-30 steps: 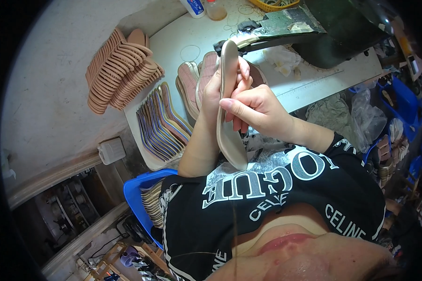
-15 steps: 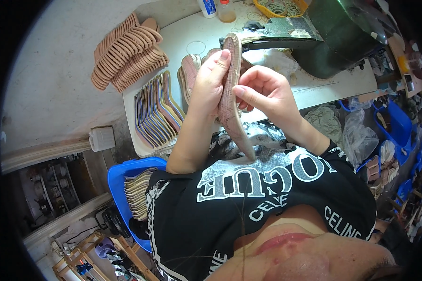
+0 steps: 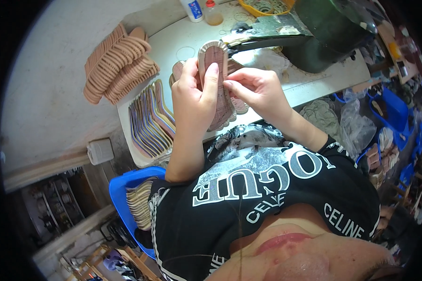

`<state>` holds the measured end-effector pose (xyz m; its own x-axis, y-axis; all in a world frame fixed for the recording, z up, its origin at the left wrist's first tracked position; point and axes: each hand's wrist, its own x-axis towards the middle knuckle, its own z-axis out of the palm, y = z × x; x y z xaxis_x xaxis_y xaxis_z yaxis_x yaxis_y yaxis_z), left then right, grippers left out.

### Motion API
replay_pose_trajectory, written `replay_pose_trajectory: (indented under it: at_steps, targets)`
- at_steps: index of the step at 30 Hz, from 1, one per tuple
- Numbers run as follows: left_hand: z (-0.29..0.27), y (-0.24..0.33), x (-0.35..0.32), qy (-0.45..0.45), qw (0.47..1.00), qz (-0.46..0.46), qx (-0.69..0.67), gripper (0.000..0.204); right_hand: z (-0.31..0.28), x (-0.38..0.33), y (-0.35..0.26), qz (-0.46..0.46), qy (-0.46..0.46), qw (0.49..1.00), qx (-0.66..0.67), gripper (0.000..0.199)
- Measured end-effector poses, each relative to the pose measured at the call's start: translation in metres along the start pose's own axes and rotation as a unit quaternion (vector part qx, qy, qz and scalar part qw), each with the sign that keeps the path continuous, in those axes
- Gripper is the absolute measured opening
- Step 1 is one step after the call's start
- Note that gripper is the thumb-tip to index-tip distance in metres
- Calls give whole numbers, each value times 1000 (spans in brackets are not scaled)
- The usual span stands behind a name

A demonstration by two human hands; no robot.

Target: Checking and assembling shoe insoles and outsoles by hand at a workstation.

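Observation:
A pinkish insole (image 3: 214, 52) with a pale, puckered rim stands upright above the table's near edge. My left hand (image 3: 196, 93) is closed round its left side, thumb pressed flat on the pink face. At the right rim, my right hand (image 3: 260, 91) pinches the edge between thumb and forefinger; its other fingers curl inward. Whether the pinch also holds a strip of rim material is too small to tell. Partly hidden behind my hands, more pink insoles (image 3: 239, 106) lie on the table.
Left on the white table (image 3: 173, 42) stands a row of insoles with coloured edges (image 3: 150, 122). Tan insoles (image 3: 119, 65) are stacked by the wall. A dark green machine (image 3: 321, 40) reaches in behind my hands. Below left sits a blue bin (image 3: 118, 189) of soles.
The insole has turned from edge-on so its pink face shows, and its tip has swung up away from my shirt. Both hands keep hold; the whole view has shifted slightly.

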<state>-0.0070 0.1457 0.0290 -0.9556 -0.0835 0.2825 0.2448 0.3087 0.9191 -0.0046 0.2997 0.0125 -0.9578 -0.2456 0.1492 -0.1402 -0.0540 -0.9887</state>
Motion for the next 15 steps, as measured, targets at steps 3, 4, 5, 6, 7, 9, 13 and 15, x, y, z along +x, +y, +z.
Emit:
replay_pose_trajectory:
  at_steps: [3,4,5,6,7,9,13,15]
  targets:
    - [3,7,1,-25,991,53,118,19,-3,2,7,-116,22,978,-175,12]
    - [11,14,2,-28,994,36,104,19,-7,5,13,-159,32,957,-240,15]
    - [9,8,1,-50,988,41,139,17,-9,6,11,-125,-6,954,-273,14]
    - [8,12,1,-72,980,30,185,15,-12,6,9,-83,-38,949,-302,14]
    - [12,14,-3,-70,984,27,162,15,-10,6,13,-103,-40,945,-309,15]
    - [8,20,-5,-136,973,39,182,15,-10,4,12,-100,-39,940,-324,17]
    - [10,25,-14,-141,981,-28,127,19,-1,1,16,-118,28,952,-280,17]
    - [21,32,-17,-110,985,-23,134,21,-6,0,20,-110,41,964,-239,18]
